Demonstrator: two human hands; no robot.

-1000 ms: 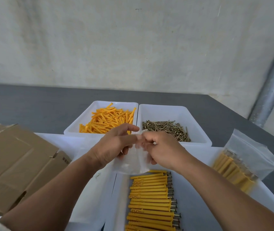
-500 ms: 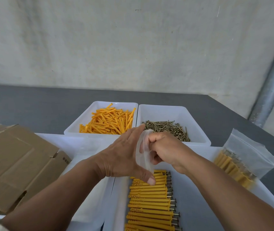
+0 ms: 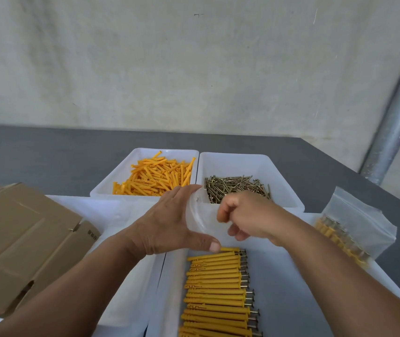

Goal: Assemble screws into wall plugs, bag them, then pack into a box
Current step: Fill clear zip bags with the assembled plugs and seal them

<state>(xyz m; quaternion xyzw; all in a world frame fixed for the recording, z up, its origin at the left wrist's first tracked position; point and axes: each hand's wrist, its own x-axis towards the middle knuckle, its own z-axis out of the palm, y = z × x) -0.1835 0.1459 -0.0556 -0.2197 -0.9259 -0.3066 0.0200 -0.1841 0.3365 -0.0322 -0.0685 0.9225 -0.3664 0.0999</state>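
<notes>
A small clear plastic bag (image 3: 200,216) hangs open between my hands. My left hand (image 3: 167,224) cups its left side, thumb underneath and fingers over the top. My right hand (image 3: 247,215) pinches the bag's right edge with curled fingers. Below the hands a row of yellow wall plugs with screws in them (image 3: 218,288) lies in a white tray (image 3: 291,300). Behind, one white bin holds loose orange plugs (image 3: 155,177) and another holds loose screws (image 3: 235,186). A filled bag of assembled plugs (image 3: 349,229) lies at the right.
A flattened cardboard box (image 3: 23,242) lies at the left on another white tray (image 3: 111,212). The grey table (image 3: 48,156) runs back to a pale wall. A metal pipe (image 3: 398,117) slants up at the far right.
My left hand turned and spread round the bag's left side, and the bag's mouth has opened wider. My right hand kept its pinch on the right edge and moved slightly right.
</notes>
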